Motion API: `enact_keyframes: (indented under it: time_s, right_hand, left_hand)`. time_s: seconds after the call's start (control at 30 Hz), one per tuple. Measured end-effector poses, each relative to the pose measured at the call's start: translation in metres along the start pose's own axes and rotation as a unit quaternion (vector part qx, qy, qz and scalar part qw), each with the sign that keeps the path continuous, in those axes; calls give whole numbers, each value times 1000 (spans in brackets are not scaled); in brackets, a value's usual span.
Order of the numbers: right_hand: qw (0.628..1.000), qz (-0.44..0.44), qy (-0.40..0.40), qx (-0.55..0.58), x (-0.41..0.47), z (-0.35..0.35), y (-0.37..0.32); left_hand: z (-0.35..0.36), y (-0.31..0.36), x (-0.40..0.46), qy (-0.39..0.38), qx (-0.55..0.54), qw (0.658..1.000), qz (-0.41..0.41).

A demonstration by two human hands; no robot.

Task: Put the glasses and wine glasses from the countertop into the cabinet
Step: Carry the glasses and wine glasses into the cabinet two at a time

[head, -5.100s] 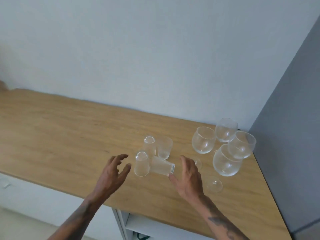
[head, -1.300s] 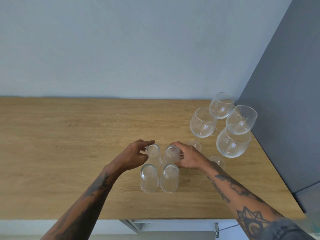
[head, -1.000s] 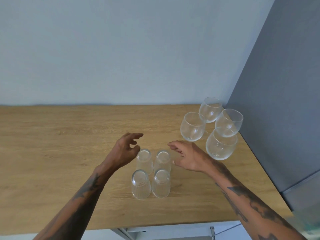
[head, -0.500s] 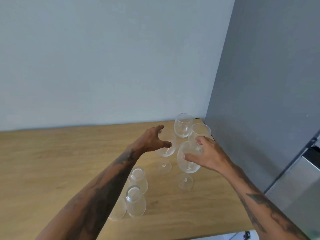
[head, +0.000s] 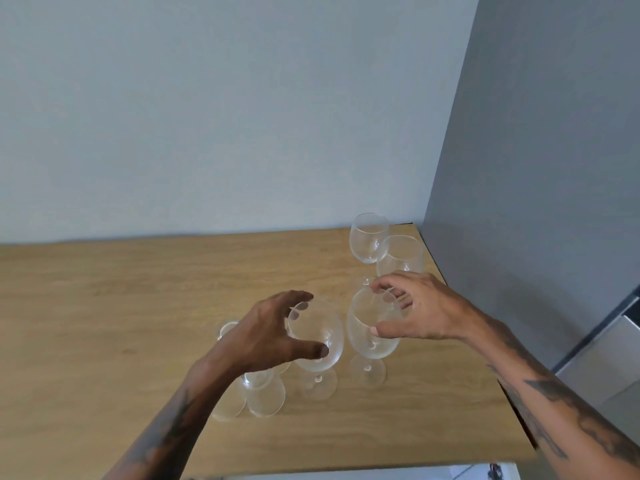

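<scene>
Glass bowls near the tabletop's [head: 138, 306] right edge need gentle wrapping: left hand [head: 263, 337] cups one wine glass [head: 318, 344], right hand [head: 415, 313] curls around its neighbour [head: 370, 337], neither grip firmly closed.

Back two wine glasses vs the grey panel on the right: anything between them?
Nothing. In the head view, the rear wine glasses stand near the grey panel, with only bare countertop showing in that gap.
</scene>
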State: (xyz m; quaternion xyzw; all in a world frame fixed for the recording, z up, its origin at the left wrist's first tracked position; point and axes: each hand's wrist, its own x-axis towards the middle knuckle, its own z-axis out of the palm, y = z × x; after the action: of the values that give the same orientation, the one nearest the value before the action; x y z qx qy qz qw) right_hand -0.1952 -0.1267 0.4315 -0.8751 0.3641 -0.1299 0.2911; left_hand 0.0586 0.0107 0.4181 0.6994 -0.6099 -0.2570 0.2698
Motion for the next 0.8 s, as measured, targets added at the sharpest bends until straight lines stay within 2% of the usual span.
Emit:
enact_keyframes:
  time_s: [0.2, 0.3, 0.4, 0.5, 0.57, 0.67, 0.8]
  right_hand:
    - [999, -15, -27, 38, -2, -8, -5]
    - [995, 7, 66, 70, 5, -39, 0]
    - [989, 56, 133, -29, 35, -70, 7]
    - [980, 125, 99, -119, 66, -78, 16]
    - [975, 160, 75, -131, 77, -74, 21]
    - [974, 167, 69, -135, 81, -60, 31]
    - [974, 166, 92, -126, 79, -52, 42]
  left_hand:
    - [-17, 7, 0, -29, 16, 999, 12]
    - [-45, 19, 35, 54, 23, 998, 29]
    - [-56, 42, 104, 101, 78, 990, 67]
    - [-41, 70, 176, 47, 144, 984, 93]
    - [-22, 83, 211, -1, 172, 981, 87]
    - [7, 88, 245, -56, 189, 979, 53]
    - [22, 80, 258, -45, 176, 982, 54]
